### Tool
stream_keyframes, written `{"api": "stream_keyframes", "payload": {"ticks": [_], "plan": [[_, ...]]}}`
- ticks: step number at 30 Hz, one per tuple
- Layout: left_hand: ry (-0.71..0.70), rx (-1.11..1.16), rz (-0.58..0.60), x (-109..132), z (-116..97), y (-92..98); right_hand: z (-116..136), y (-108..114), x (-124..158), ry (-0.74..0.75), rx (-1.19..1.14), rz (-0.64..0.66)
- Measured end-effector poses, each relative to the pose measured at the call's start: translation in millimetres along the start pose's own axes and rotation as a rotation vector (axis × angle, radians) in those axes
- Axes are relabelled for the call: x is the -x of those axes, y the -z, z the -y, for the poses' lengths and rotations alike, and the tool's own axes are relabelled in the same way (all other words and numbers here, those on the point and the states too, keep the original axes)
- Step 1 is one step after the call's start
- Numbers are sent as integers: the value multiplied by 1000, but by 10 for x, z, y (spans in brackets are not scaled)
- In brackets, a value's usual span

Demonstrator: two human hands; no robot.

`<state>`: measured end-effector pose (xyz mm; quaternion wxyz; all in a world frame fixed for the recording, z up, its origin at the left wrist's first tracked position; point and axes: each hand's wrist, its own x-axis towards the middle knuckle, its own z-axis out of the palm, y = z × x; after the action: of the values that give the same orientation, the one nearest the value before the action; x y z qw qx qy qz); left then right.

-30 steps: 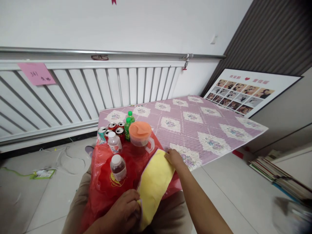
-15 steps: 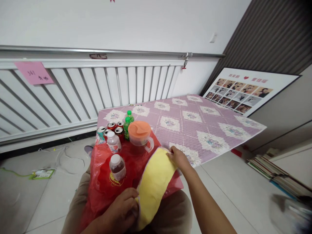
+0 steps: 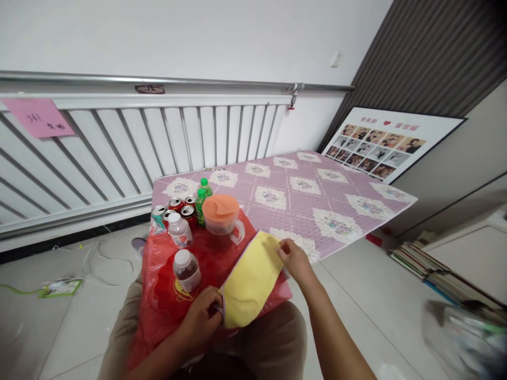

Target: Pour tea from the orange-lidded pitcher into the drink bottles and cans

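A yellow cloth [image 3: 251, 282] with a purple edge stretches between my two hands over the front of the table. My left hand [image 3: 204, 314] pinches its near-left edge, and my right hand [image 3: 293, 259] is closed on its far-right edge. Left of the cloth, a small jar with a white lid [image 3: 187, 270] and dark contents stands in a red scalloped tray [image 3: 164, 290]. Beyond the cloth stands a clear pitcher with an orange lid [image 3: 221, 211], its handle towards the right. A white plastic bottle [image 3: 180, 231] stands behind the jar.
Several open drink cans [image 3: 175, 205] and two green-capped bottles [image 3: 200, 207] cluster at the back left. Red plastic sheeting [image 3: 148, 322] covers the near table, a purple floral tablecloth [image 3: 273, 198] the rest. A white radiator [image 3: 166, 137] runs behind. Books [image 3: 420, 266] lie at right.
Both hands have moved the cloth: its lower end has come up and away from my lap, and it now lies flatter. The view has shifted slightly to the right.
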<state>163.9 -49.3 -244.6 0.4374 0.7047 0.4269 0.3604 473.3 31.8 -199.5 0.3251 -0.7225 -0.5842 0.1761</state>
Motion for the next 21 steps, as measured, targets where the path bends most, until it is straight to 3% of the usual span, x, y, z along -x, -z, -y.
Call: {"api": "stream_keyframes", "payload": {"ticks": [7,11,16,21], "plan": [[-13,-7,20,10,26,55,-178,-359,1327,-135,-247,171],[-7,14,27,-27,-31,58,-150,-779,1896,-442,-675,361],[10,6,40,-72,-129,77,87,-1126,2155,-702,-1084,416],[35,-4,57,-109,-198,117,317,-1136,2133,-821,-1394,380]]}}
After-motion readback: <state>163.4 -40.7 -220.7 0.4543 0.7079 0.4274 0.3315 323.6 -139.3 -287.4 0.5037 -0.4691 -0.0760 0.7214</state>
